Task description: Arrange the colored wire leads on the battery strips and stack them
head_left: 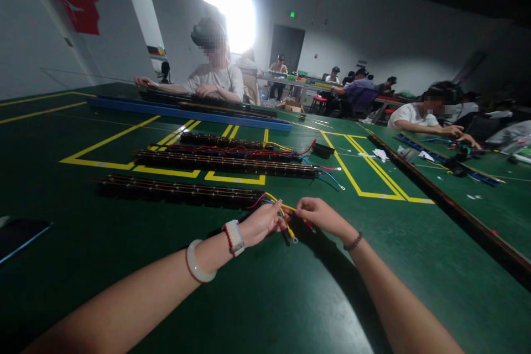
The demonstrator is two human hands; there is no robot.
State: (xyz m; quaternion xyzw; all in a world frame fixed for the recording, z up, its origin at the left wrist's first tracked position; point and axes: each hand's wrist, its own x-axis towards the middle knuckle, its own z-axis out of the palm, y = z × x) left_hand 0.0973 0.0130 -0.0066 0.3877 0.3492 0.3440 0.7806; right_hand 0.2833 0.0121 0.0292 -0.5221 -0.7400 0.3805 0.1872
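Note:
My left hand [262, 225] is closed around several thin wires, which come out of the right end of a long black strip assembly [186, 190]. From under its fingers hangs a yellow wire with a ring terminal [293, 238]. Just to the right, my right hand [321, 214] pinches a yellow wire [289, 208] stretched between the two hands. A dark red wire end [310, 227] shows beneath it. Thin lengthwise metal strips run along the top of the assembly, which lies flat on the green table [249, 293].
More black strip assemblies [232, 165] with loose wires lie just beyond. A long dark bar [452, 207] runs down the right side, and a blue channel [186, 113] lies at the back. A phone-like slab [22, 238] sits at left. Co-workers [218, 74] sit across the table.

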